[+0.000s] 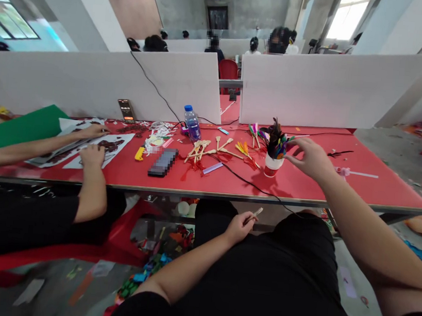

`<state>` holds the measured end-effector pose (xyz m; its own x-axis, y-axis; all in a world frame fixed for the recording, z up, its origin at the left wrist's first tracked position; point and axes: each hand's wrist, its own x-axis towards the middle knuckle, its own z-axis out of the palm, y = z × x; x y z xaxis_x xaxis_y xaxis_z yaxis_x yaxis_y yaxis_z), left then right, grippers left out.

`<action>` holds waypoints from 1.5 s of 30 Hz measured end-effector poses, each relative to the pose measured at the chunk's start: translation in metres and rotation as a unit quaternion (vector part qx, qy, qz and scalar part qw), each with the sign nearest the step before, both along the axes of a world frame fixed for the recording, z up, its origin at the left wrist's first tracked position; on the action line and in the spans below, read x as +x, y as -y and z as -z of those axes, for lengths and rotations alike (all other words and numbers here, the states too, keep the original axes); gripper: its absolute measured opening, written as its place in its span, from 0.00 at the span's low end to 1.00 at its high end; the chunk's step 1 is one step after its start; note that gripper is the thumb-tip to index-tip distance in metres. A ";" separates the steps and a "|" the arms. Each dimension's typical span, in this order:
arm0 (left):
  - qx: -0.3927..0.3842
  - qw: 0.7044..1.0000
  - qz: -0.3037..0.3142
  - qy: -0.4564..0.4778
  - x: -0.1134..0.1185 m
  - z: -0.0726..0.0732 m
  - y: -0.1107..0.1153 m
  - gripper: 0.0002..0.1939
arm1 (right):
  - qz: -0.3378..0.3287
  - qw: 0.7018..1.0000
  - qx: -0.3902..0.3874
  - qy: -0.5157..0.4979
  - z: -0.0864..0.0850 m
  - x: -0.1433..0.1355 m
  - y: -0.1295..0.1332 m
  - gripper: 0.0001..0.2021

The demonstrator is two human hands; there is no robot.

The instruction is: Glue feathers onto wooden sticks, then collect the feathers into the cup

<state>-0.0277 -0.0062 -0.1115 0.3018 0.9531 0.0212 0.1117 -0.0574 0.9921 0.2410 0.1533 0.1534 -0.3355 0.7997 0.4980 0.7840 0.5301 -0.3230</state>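
My left hand (240,227) rests low over my lap, its fingers closed on a short pale wooden piece (257,213) whose tip sticks out past them. Over the table, my right hand (308,158) reaches to the side of a white and red cup (273,166). Its thumb and fingers are apart, close to the dark and colourful feathers (277,141) standing in that cup; I cannot tell if they touch. Left of the cup lie several pale wooden pieces with red threads (199,150) and a bundle of yellow-orange feathers (246,150).
On the red table (384,188) are a phone (163,162), a yellow-handled tool (139,153), a blue-capped bottle (192,123) and a black cable (247,181). White panels (321,93) line the back. At left, another person's hands (93,156) work over printed sheets (119,146).
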 end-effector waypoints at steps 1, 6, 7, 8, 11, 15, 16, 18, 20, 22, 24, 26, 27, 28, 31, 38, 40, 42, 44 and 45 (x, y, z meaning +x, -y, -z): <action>-0.002 1.000 -0.004 0.025 -0.002 -0.003 0.001 0.20 | 0.014 0.999 0.024 -0.023 -0.001 0.007 0.013 0.18; -0.004 0.987 -0.072 0.146 -0.032 -0.031 -0.003 0.29 | 0.050 0.997 0.054 -0.036 0.033 0.056 0.089 0.14; -0.002 0.984 -0.091 0.151 -0.044 -0.041 -0.008 0.29 | 0.043 0.998 0.037 -0.033 0.049 0.067 0.104 0.13; 0.001 0.983 -0.112 0.149 -0.058 -0.051 -0.015 0.29 | 0.032 0.999 0.004 -0.033 0.066 0.077 0.119 0.12; 0.047 0.971 -0.214 0.095 -0.115 -0.091 -0.053 0.26 | 0.023 0.993 -0.116 -0.019 0.125 0.107 0.156 0.14; 0.166 0.908 -0.373 -0.088 -0.192 -0.153 -0.126 0.17 | 0.019 0.973 -0.228 -0.011 0.195 0.123 0.189 0.16; 0.196 0.879 -0.405 -0.157 -0.205 -0.167 -0.144 0.15 | 0.017 0.967 -0.254 -0.007 0.208 0.121 0.194 0.16; 0.180 0.838 -0.418 -0.301 -0.213 -0.188 -0.177 0.13 | 0.012 0.953 -0.301 0.001 0.229 0.112 0.200 0.19; 0.158 0.828 -0.405 -0.354 -0.198 -0.199 -0.202 0.13 | 0.006 0.944 -0.330 0.005 0.243 0.099 0.202 0.26; 0.161 0.830 -0.378 -0.378 -0.161 -0.198 -0.219 0.16 | 0.001 0.940 -0.341 0.006 0.250 0.085 0.203 0.28; 0.204 0.833 -0.281 -0.431 -0.111 -0.189 -0.231 0.20 | 0.005 0.943 -0.332 0.006 0.254 0.073 0.203 0.26; 0.242 0.832 -0.079 -0.493 -0.061 -0.177 -0.238 0.22 | 0.008 0.949 -0.316 0.014 0.256 0.066 0.203 0.23; 0.246 0.832 -0.026 -0.497 -0.040 -0.171 -0.241 0.22 | 0.007 0.951 -0.310 0.018 0.256 0.063 0.204 0.22; 0.250 0.829 0.009 -0.500 -0.022 -0.166 -0.244 0.21 | 0.005 0.952 -0.306 0.021 0.256 0.062 0.204 0.21; 0.261 0.823 0.052 -0.502 0.004 -0.161 -0.254 0.19 | 0.006 0.953 -0.303 0.017 0.256 0.064 0.209 0.19; 0.318 0.796 0.090 -0.507 -0.036 -0.185 -0.278 0.16 | 0.047 0.955 -0.294 -0.014 0.260 0.070 0.218 0.16; 0.341 0.804 0.046 -0.485 -0.055 -0.199 -0.276 0.12 | 0.028 0.955 -0.296 -0.012 0.260 0.065 0.215 0.15; 0.355 0.829 -0.027 -0.432 -0.074 -0.212 -0.267 0.10 | 0.014 0.955 -0.295 -0.002 0.259 0.059 0.210 0.14; 0.353 0.862 -0.113 -0.344 -0.091 -0.221 -0.253 0.09 | 0.018 0.956 -0.293 0.015 0.259 0.055 0.205 0.14; 0.344 0.879 -0.164 -0.288 -0.097 -0.224 -0.244 0.09 | 0.024 0.955 -0.295 0.023 0.260 0.054 0.203 0.14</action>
<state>-0.1249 0.2377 0.1126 0.1628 0.8127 0.5595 0.7067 -0.4918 0.5086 0.2947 -0.0497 -0.1068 -0.3017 0.9516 -0.0578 0.8240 0.2298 -0.5178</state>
